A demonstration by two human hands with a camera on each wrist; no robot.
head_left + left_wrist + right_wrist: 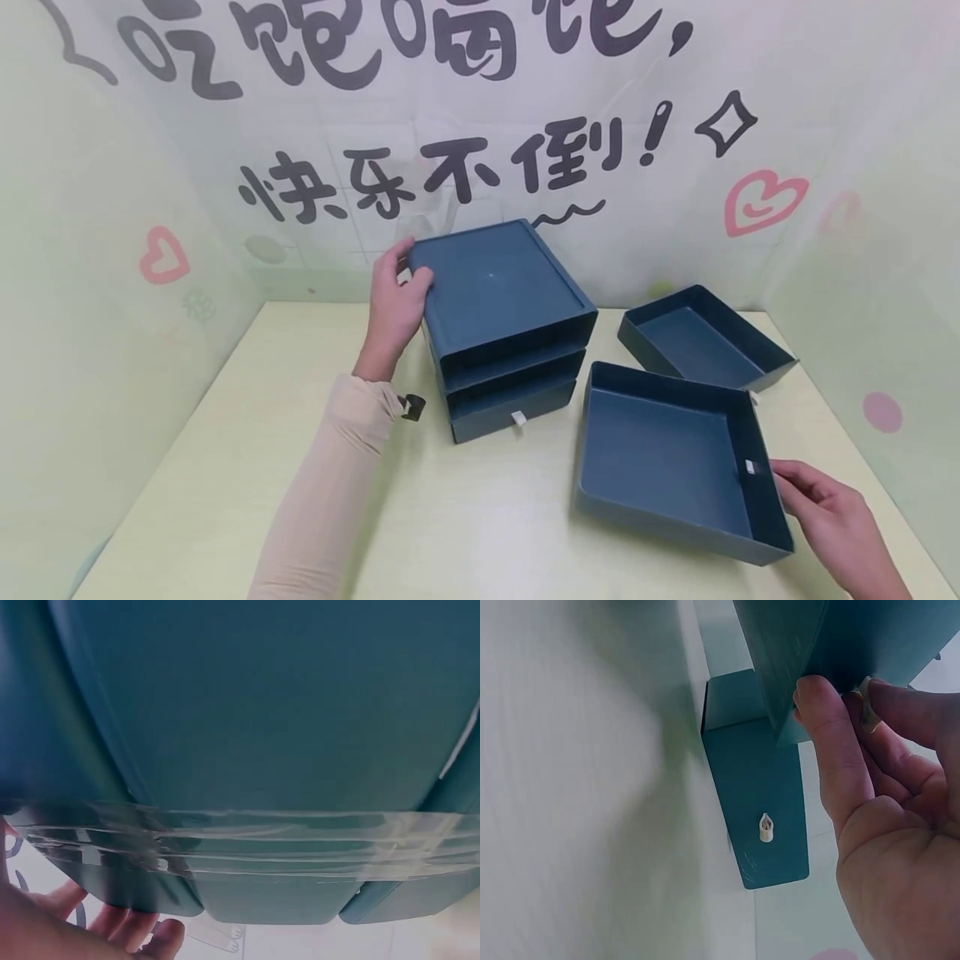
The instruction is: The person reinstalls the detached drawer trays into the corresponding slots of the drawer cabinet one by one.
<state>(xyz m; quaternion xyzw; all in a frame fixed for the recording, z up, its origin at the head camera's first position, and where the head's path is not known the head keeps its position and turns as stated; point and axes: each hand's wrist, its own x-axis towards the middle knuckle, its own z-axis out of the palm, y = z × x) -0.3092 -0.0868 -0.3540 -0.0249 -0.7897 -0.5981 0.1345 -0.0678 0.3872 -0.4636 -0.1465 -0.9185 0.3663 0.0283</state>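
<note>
A dark blue drawer cabinet (495,287) stands on the table with its two upper slots bare of drawers. Its lowest drawer (513,412) sits inside, a white pull tab on its front. My left hand (397,296) grips the cabinet's upper left edge, thumb on top; in the left wrist view its fingers curl by the taped side (255,750). To the right, a loose blue drawer (663,454) is held above the table. At its front, my right hand (892,772) pinches a pale pull tab (868,705).
A second loose drawer (697,333) lies at the table's back right, partly behind the held one; its white tab (766,827) shows in the right wrist view. The pale table (480,517) is bounded by a printed fabric backdrop (637,250) behind and at both sides.
</note>
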